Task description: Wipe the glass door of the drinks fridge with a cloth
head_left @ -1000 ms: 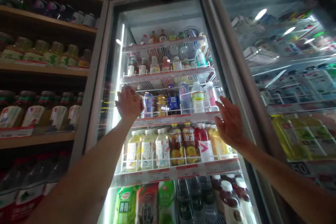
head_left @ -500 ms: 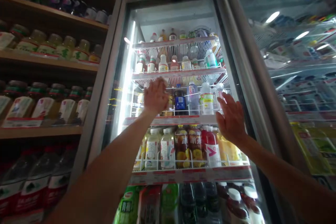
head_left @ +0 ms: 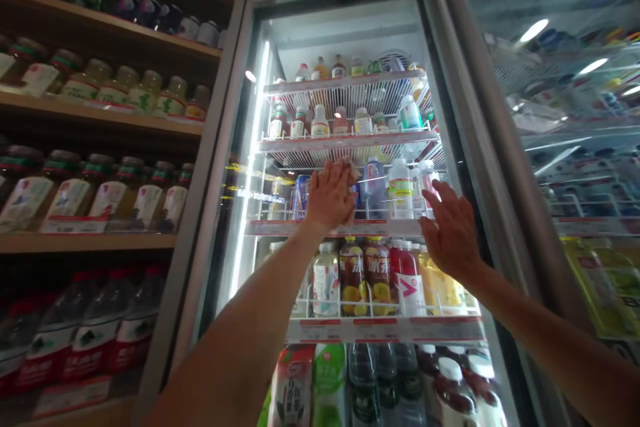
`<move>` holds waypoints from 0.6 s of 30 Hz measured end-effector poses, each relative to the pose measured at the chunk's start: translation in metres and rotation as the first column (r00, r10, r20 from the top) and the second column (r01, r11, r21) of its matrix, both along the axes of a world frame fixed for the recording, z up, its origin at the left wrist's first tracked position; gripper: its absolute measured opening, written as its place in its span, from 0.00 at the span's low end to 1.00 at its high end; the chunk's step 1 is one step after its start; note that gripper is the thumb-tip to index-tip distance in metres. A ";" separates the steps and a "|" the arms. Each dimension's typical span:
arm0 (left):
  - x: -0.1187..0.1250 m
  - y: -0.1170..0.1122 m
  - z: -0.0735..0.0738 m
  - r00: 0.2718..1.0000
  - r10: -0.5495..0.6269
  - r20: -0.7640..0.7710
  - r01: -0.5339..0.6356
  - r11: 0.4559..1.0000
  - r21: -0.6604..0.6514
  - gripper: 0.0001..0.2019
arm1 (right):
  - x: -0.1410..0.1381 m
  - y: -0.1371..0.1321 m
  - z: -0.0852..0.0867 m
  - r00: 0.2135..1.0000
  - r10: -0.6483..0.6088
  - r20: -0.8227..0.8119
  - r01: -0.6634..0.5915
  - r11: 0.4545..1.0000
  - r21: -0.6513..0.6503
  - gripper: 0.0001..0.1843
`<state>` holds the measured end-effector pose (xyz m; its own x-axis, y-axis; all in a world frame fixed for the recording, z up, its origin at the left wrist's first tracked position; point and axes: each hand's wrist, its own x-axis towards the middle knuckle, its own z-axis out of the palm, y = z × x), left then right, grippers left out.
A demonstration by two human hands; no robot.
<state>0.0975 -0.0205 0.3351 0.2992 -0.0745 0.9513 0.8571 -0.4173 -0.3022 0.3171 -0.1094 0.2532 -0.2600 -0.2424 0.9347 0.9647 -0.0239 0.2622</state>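
Note:
My left hand [head_left: 330,197] lies against the glass door [head_left: 345,20] of a lit drinks fridge, in front of the third shelf. Past its fingertips shows a small pale, crumpled piece, which looks like a cloth [head_left: 355,173]; the palm hides most of it. My right hand [head_left: 450,230] is at the door's right side with the fingers spread and holds nothing. Behind the glass, near the hands, stand a purple-grey bottle [head_left: 375,187] and a white bottle with a green label [head_left: 401,190]. Below them are brown tea bottles [head_left: 353,273] and a red bottle [head_left: 404,277].
Wooden shelves [head_left: 90,240] with rows of jars and bottles stand on the left. A metal door frame [head_left: 480,127] separates this door from a second glass-fronted fridge [head_left: 590,173] on the right. Dark bottles [head_left: 365,380] fill the lowest visible shelf.
My left hand has moved right and slightly down across the glass, from the shelf's left part to its middle. My right hand stays almost in place; the view has shifted a little.

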 end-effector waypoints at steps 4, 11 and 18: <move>-0.086 0.022 0.000 0.899 0.092 0.428 -0.029 0.988 -0.151 0.29 | 0.017 -0.004 -0.002 0.998 -0.065 -0.015 0.064 0.997 -0.034 0.23; -0.111 0.025 -0.016 0.776 0.133 0.617 -0.035 0.985 -0.168 0.29 | 0.019 0.005 -0.007 0.997 -0.034 -0.068 0.033 0.999 -0.015 0.22; 0.018 -0.003 -0.032 0.989 -0.030 -0.142 0.038 0.998 0.054 0.28 | -0.038 0.018 0.005 0.996 0.081 0.041 -0.080 0.997 -0.017 0.22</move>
<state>0.1152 -0.0240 0.3032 0.4261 -0.1396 0.8939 0.7897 -0.4246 -0.4428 0.2794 -0.0910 0.2586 -0.2793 -0.2497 0.9272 0.9515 0.0580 0.3022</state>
